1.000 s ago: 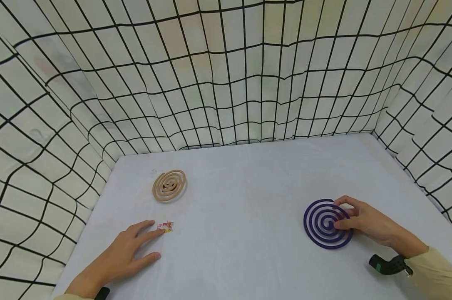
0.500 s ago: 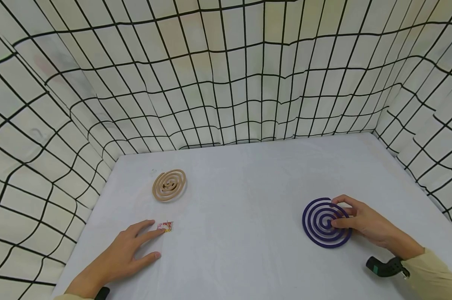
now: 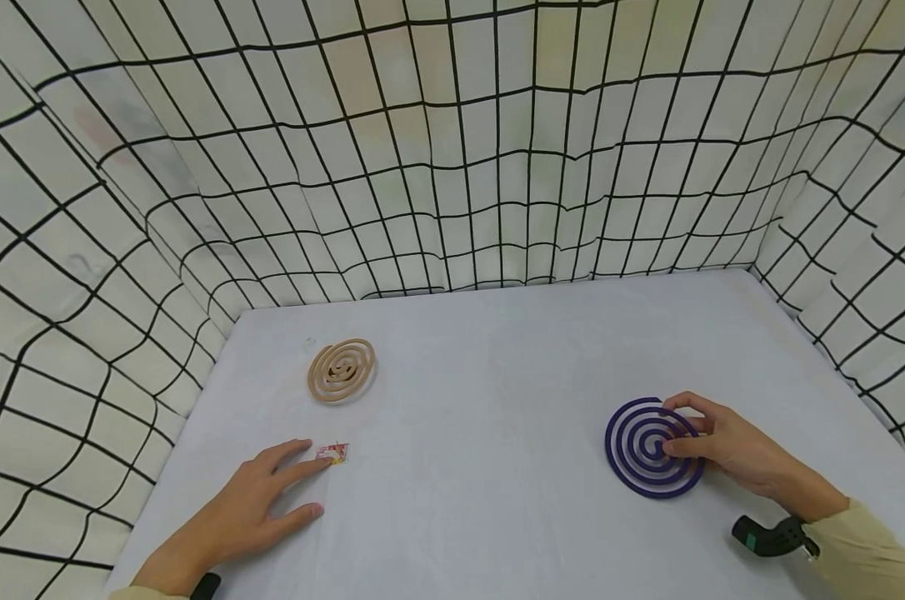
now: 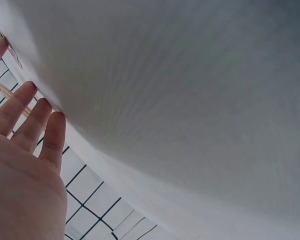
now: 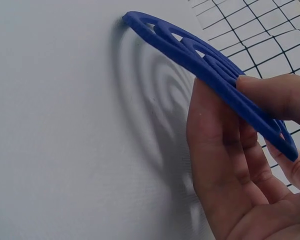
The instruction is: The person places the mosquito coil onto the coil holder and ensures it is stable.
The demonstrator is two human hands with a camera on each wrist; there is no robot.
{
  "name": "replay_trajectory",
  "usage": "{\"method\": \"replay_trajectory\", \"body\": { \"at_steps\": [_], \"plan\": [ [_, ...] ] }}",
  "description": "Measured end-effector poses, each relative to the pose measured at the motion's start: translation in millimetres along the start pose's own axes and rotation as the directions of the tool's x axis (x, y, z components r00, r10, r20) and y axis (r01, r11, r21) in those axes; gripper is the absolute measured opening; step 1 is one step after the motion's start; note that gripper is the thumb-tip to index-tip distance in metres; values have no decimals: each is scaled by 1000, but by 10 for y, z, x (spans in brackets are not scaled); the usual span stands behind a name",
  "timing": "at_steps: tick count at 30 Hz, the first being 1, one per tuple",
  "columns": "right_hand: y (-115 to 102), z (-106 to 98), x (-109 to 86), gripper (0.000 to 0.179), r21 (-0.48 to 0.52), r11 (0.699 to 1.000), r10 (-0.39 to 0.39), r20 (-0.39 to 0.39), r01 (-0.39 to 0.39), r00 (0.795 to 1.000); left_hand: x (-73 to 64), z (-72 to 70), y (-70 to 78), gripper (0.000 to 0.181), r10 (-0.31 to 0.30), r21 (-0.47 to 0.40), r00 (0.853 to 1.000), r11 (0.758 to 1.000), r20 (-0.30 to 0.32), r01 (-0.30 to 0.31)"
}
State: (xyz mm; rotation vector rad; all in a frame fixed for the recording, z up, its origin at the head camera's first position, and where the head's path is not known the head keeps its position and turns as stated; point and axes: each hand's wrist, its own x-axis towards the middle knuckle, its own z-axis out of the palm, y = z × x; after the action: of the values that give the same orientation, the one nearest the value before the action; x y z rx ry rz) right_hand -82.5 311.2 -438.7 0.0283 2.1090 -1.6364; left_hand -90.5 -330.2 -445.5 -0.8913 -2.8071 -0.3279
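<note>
A dark blue-purple mosquito coil is pinched by my right hand, thumb on its upper face and fingers underneath. The right wrist view shows the coil tilted, one edge raised off the white surface and casting a spiral shadow, the far edge low beside it. My left hand lies with fingers spread on the left side. One of its fingertips touches a small printed label in red and yellow. In the left wrist view several fingertips of the left hand rest right at the white surface.
A tan mosquito coil lies on the white-covered table behind the left hand. White walls with a black grid net enclose the back and both sides. A black wrist device sits by the right sleeve.
My right hand has shifted very slightly left with the blue-purple mosquito coil in its grip. The left hand and the tan coil have stayed in place.
</note>
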Motion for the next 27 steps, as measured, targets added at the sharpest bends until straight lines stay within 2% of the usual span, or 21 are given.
{"method": "replay_trajectory", "body": {
  "at_steps": [13,20,27],
  "plan": [
    [-31,33,69,57,18,1000,11,-7,-11,1000,-2,-12,-19,57,11,7,1000,1000,2,-11],
    [-63,54,113,59,15,1000,-2,-4,2,1000,-3,-30,-8,56,-6,-1,1000,1000,31,6],
    [-99,92,138,64,11,1000,10,-21,-10,1000,-7,-27,-11,55,-1,6,1000,1000,15,1]
  ]
}}
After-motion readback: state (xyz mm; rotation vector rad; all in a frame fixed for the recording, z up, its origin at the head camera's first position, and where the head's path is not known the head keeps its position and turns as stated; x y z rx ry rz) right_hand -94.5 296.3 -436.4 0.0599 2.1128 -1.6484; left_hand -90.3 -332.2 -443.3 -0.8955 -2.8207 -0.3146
